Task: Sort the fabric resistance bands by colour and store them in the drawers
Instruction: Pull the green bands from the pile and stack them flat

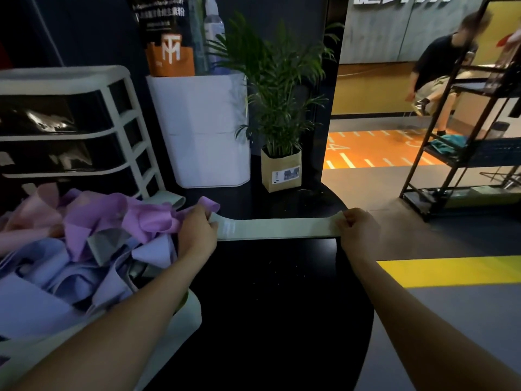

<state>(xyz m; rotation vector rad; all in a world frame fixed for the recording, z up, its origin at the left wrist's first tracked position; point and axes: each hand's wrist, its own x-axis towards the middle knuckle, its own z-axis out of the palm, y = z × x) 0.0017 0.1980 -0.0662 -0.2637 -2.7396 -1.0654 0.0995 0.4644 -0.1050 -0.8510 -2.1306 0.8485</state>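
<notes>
So right now one grey-green band [277, 228] is pulled flat and straight between both hands, hovering just over the far part of the black table [270, 292]. Looks like the smoothing/straightening step for a single band picked out of the pile, before it goes away with its own colour.

Grip-wise: the left hand [197, 231] has its fingers curled round the band's left end, and the right hand [356, 230] pinches the right end, thumb on top. Both are clamped on the fabric, nothing loose.

Next move, I'd guess, is folding it and getting it into a drawer of the cream drawer unit [70, 131] back left, which means letting go with one hand to pull a drawer out, since they all look closed.

Rest of the bands [98, 235], purple, pink and lilac plus some grey ones, sit heaped in the pale basket [186, 314] under the left forearm.
</notes>
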